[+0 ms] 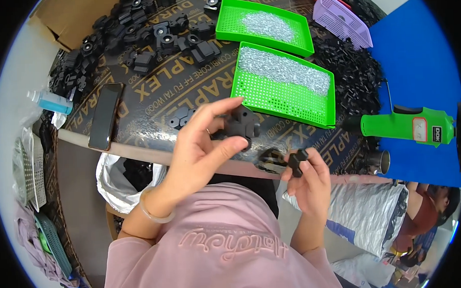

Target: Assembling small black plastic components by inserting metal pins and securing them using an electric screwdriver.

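My left hand [193, 155] is raised over the table's near edge, thumb and fingers closed round a black plastic housing [240, 124]. To its right and slightly lower, my right hand [315, 181] pinches a smaller black plastic piece [296, 163] between thumb and fingers. The two parts are apart. Just behind my left fingers, a few black plastic pieces [181, 117] lie on the table, partly hidden by the hand. Beyond the hands sits a green perforated tray [285, 107] with many small silvery metal pieces [283, 68] heaped along its far side.
A second green tray [231, 22] stands behind the first. Black housings [161, 40] cover the far left; small black parts [349, 68] are heaped at right. A phone [106, 116], blue bottle [54, 102], purple basket [340, 19], green power tool [410, 126] and metal cup [378, 162] lie around.
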`<state>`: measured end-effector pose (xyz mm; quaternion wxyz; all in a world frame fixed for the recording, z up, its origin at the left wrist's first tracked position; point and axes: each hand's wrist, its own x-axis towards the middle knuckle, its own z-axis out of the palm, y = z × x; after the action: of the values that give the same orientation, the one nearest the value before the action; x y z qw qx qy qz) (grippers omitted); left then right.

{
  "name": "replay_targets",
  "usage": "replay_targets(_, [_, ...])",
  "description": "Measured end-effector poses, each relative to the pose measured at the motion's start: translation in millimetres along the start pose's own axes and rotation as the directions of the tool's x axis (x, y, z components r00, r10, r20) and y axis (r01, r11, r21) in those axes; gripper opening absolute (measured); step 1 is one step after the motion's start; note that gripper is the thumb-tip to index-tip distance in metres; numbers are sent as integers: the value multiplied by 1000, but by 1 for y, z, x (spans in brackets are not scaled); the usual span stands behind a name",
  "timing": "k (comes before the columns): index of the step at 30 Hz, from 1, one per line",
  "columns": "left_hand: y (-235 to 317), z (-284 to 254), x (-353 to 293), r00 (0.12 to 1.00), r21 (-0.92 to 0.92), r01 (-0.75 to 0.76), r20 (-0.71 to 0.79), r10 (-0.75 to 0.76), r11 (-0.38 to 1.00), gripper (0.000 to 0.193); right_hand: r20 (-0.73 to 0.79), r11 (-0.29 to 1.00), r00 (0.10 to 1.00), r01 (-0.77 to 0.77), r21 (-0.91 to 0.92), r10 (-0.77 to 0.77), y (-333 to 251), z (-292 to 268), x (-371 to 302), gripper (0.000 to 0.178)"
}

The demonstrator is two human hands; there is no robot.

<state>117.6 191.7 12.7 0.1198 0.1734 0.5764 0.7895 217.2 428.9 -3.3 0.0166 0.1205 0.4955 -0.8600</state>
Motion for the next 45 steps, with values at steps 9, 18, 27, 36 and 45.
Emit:
replay_targets(9, [-19, 22, -7, 989, -137, 146, 57, -139, 980, 74, 77, 992, 989, 123, 0, -123, 11, 0, 0, 23])
replay_targets(18, [-42, 25, -6, 987, 410, -155, 20, 161, 899, 73, -40, 987, 991, 126, -105, -130, 14, 36, 4, 9])
replay_targets(27, [-38, 26, -6, 970, 582, -229, 73, 231, 780, 73, 8, 970, 991, 133, -204, -134, 18, 36, 4, 13])
replay_targets(36, [-37, 33, -7, 953, 629, -272, 68, 296, 729, 72, -28, 980, 994, 103, -169, -109, 16, 38, 5, 14])
replay_targets(45, [-24, 27, -8, 966, -2, 148, 213, -145, 989, 76, -170, 977, 964, 190, -101, -205, 22, 44, 8, 54])
